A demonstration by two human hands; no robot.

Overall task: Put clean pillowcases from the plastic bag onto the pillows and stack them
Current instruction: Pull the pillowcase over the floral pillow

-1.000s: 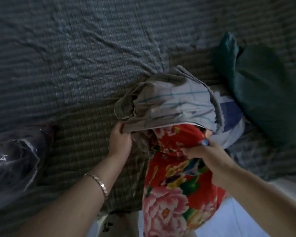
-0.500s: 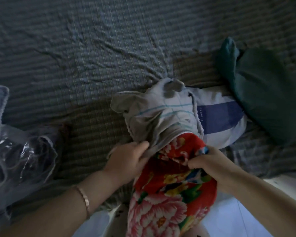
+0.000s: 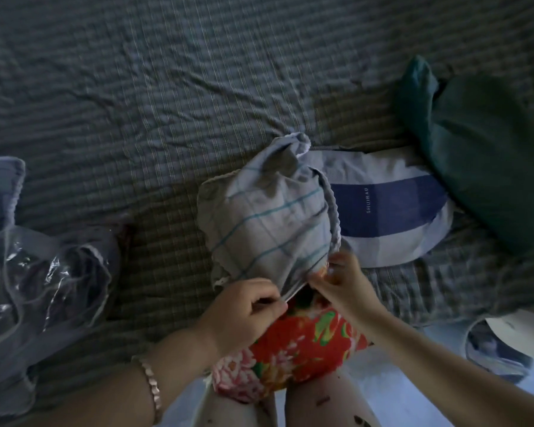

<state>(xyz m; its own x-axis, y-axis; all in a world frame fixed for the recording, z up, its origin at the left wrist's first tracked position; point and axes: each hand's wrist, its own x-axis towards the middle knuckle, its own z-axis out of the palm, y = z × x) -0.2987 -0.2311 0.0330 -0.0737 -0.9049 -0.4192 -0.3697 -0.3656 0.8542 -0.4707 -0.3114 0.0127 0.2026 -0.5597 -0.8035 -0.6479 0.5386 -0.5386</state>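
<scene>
1. Checked pillowcase (image 3: pixel 269 223) caps the far end of the floral pillow (image 3: pixel 296 343); the pillow's near half is bare.
2. Versus a second ago, the case is less bunched and its hem has come nearer. I judge the casing about half done.
3. Left hand (image 3: pixel 247 309) and right hand (image 3: pixel 339 282) each pinch the hem over the pillow's middle.
4. Blue-striped pillow (image 3: pixel 392 211) lies just beyond-right of the floral pillow, with the green pillow (image 3: pixel 487 143) further right.
5. Plastic bag (image 3: pixel 43 272), well left of the floral pillow, holds bluish cloth; I cannot tell how many pieces.
</scene>
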